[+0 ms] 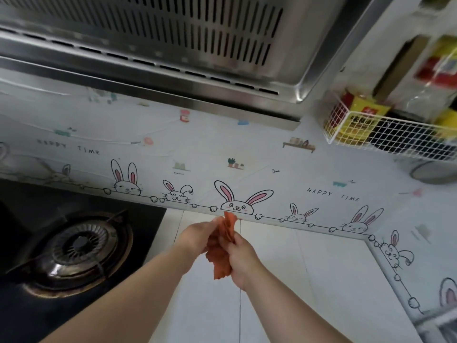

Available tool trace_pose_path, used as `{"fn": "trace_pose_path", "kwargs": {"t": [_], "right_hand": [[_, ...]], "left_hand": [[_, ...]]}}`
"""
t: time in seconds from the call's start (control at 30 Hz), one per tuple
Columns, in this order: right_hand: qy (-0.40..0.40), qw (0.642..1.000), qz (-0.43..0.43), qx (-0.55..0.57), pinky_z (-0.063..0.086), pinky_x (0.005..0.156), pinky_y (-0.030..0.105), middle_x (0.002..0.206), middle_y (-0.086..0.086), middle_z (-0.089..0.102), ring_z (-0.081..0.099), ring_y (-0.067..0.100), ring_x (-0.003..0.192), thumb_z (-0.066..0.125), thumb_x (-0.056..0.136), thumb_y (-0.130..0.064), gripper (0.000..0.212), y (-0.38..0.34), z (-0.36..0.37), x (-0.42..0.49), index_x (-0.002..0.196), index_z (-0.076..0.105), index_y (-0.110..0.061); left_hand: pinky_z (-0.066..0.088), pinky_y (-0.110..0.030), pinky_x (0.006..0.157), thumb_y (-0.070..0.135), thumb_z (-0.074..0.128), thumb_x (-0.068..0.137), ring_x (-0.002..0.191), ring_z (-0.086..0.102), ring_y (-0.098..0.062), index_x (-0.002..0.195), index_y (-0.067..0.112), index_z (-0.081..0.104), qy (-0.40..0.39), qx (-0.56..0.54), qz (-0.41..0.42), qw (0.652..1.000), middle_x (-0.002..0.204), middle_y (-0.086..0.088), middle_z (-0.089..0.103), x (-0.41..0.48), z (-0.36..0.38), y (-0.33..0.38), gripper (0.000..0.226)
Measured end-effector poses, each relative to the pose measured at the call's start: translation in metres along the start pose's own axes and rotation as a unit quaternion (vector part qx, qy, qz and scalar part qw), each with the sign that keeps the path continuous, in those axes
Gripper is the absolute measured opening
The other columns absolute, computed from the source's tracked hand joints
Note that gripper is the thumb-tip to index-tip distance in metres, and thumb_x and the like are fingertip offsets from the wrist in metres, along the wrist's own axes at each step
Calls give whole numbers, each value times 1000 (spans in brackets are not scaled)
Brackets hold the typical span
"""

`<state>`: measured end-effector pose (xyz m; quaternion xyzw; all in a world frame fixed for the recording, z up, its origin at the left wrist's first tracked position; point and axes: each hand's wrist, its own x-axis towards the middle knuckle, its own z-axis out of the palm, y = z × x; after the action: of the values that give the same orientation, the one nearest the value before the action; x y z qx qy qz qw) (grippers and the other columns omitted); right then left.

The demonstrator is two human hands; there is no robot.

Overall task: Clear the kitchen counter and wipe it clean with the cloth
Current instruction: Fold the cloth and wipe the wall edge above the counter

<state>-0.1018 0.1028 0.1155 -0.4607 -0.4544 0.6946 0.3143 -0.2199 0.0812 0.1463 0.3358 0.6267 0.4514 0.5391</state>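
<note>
Bare white counter (309, 280) beside hob (74, 243) — both hands (197, 235) (241, 258) clamped on orange cloth (222, 246).

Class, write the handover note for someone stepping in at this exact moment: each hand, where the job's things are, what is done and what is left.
Left hand: gripping the orange cloth, bunched, held above the counter.
Right hand: gripping the same cloth lower down.
White counter right of the gas burner shows nothing standing on it in view, so clearing looks done here.
Wire basket of packets hangs on the wall.
Left: wipe the counter; cloth has not touched it.
</note>
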Motion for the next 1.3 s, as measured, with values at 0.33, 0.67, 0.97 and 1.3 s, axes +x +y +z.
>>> {"fn": "trace_pose_path", "kwargs": {"t": [0.33, 0.67, 0.97, 1.3], "right_hand": [[119, 843, -430, -299, 47, 94, 25, 124, -4, 60, 60, 12, 109, 39, 100, -6, 36, -117, -61, 101, 129, 53, -23], [147, 324, -617, -702, 11, 116, 42, 146, 3, 46, 28, 22, 137, 36, 85, -1, 57, -113, -133, 236, 141, 39, -14], [83, 270, -640, -714, 16, 107, 36, 144, -5, 49, 32, 15, 134, 49, 94, -22, 40, -176, -137, 223, 133, 49, -26], [-184, 366, -540, -735, 32, 96, 31, 109, -2, 71, 66, 25, 100, 55, 83, -10, 26, -31, -143, 257, 101, 72, -14]], "left_hand": [[45, -27, 74, 31, 54, 91, 86, 58, -21, 107, 14, 61, 129, 14, -5, 991, 101, -11, 64, 53, -12, -12, 24], [49, -38, 88, 41, 58, 86, 90, 65, -13, 89, 29, 66, 162, 0, 56, 985, 94, 2, 69, 128, 13, -36, 15], [48, -32, 81, 30, 57, 90, 85, 63, -14, 100, 16, 66, 167, -30, 60, 984, 98, -3, 67, 142, 44, -46, 19], [48, -33, 85, 31, 56, 90, 86, 65, -16, 95, 20, 67, 155, 9, 62, 986, 95, -1, 68, 149, 61, -54, 17]]}}
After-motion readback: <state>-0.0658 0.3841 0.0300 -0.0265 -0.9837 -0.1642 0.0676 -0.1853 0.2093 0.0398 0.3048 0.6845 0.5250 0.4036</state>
